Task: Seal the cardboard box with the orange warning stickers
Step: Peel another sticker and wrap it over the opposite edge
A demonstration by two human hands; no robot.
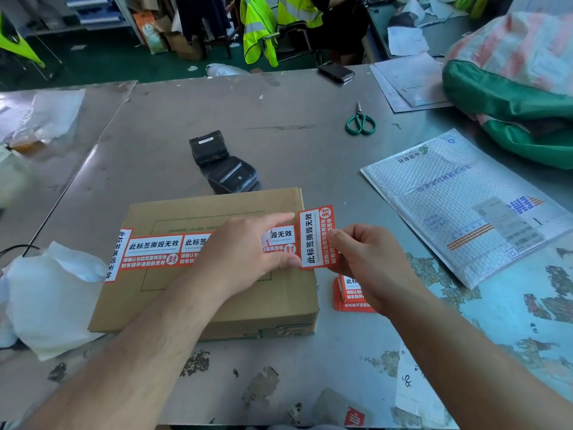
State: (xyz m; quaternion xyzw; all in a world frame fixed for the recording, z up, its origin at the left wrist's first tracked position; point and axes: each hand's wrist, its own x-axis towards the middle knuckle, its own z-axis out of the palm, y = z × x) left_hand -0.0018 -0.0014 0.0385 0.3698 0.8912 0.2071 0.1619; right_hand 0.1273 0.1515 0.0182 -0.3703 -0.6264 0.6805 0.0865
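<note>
Head view: left hand (245,246) grip spread on box (273,299), maybe touching sticker (314,237); right hand (369,259) grip pinches it.

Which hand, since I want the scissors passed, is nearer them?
Right. The right hand, pinching a sticker, sits nearer the viewer, roughly in line with the scissors; the left hand rests on the cardboard box, farther left.

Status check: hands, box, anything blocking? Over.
Left hand flat on the sticker row across the cardboard box. Right hand pinches an orange sticker at the box's right edge. Spare sticker stack beside the box, nothing blocking.
</note>
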